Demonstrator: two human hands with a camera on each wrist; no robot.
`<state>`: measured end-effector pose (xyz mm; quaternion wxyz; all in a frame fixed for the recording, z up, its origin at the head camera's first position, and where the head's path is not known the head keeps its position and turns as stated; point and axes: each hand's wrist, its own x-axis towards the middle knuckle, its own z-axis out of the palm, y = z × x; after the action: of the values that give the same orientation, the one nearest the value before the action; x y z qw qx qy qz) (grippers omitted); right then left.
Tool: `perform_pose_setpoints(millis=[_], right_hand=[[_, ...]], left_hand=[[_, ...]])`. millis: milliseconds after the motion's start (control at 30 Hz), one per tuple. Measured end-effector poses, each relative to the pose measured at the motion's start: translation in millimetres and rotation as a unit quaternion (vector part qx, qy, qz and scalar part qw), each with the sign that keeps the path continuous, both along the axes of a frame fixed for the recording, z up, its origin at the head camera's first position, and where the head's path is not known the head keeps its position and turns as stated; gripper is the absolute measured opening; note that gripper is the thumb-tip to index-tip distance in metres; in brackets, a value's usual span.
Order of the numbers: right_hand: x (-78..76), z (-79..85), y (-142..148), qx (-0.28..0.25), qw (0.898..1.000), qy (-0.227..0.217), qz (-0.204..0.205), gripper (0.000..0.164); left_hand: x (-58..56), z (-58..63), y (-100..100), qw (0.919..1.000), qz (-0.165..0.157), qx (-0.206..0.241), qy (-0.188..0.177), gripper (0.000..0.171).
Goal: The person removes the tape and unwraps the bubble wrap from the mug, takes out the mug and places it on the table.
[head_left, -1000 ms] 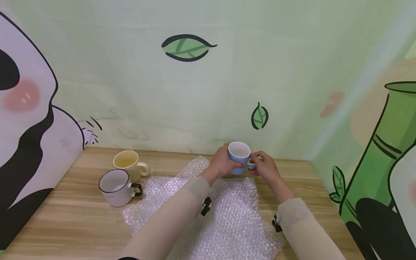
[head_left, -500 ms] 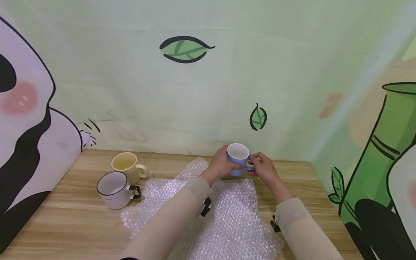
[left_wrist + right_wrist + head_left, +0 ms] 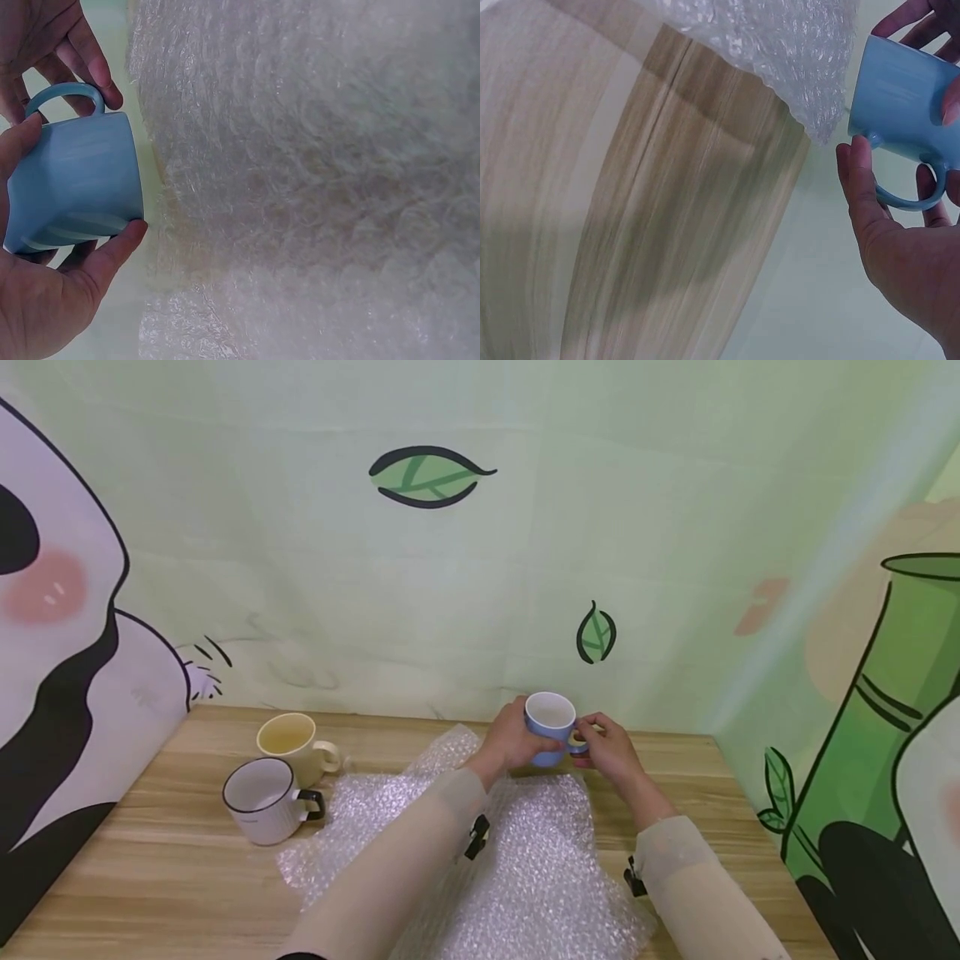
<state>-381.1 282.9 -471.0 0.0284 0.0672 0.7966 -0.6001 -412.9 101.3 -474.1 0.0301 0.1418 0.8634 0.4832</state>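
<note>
A light blue mug point(image 3: 551, 712) with a white inside is held at the back of the table, its opening facing up. My left hand point(image 3: 512, 739) grips its body from the left, fingers and thumb spread round the wall. On the other side, my right hand point(image 3: 613, 750) holds the loop handle point(image 3: 66, 90), which faces right. The right wrist view shows fingertips point(image 3: 861, 150) of that hand against the mug wall beside the handle. Bubble wrap point(image 3: 525, 860) lies in front of the mug, beneath my forearms.
A cream-yellow mug point(image 3: 300, 760) and a white mug point(image 3: 262, 818) with a black rim and handle stand together on the left of the wooden table point(image 3: 150, 877). Behind the table rises a green wall cloth point(image 3: 300, 568) printed with leaves and pandas.
The head view has shifted slightly. Both hands keep their hold on the blue mug with hardly any movement, and the other mugs and bubble wrap stay put.
</note>
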Motion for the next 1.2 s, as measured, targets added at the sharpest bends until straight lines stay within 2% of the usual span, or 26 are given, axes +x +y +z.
perform_pose_setpoints(millis=[167, 400, 600, 833, 1200], right_hand=[[-0.9, -1.1, 0.6, -0.001, 1.000, -0.003, 0.002, 0.035], [-2.5, -0.6, 4.2, 0.001, 1.000, -0.004, 0.000, 0.033], [-3.3, -5.7, 6.4, -0.002, 1.000, -0.008, 0.003, 0.034], [-2.3, -10.8, 7.6, 0.012, 1.000, -0.010, 0.006, 0.035], [-6.8, -15.0, 6.6, 0.024, 1.000, -0.010, 0.010, 0.034]], left_hand=[[-3.0, -2.3, 1.8, 0.9999, 0.001, -0.013, 0.000, 0.087], [-3.2, 0.2, 5.1, 0.9998, -0.008, -0.015, 0.013, 0.085], [-1.2, -1.0, 6.3, 0.9999, -0.004, -0.011, 0.003, 0.084], [0.8, -3.6, 9.1, 0.9996, 0.004, -0.027, 0.008, 0.080], [0.7, -6.9, 9.0, 0.9996, 0.012, -0.023, -0.007, 0.086]])
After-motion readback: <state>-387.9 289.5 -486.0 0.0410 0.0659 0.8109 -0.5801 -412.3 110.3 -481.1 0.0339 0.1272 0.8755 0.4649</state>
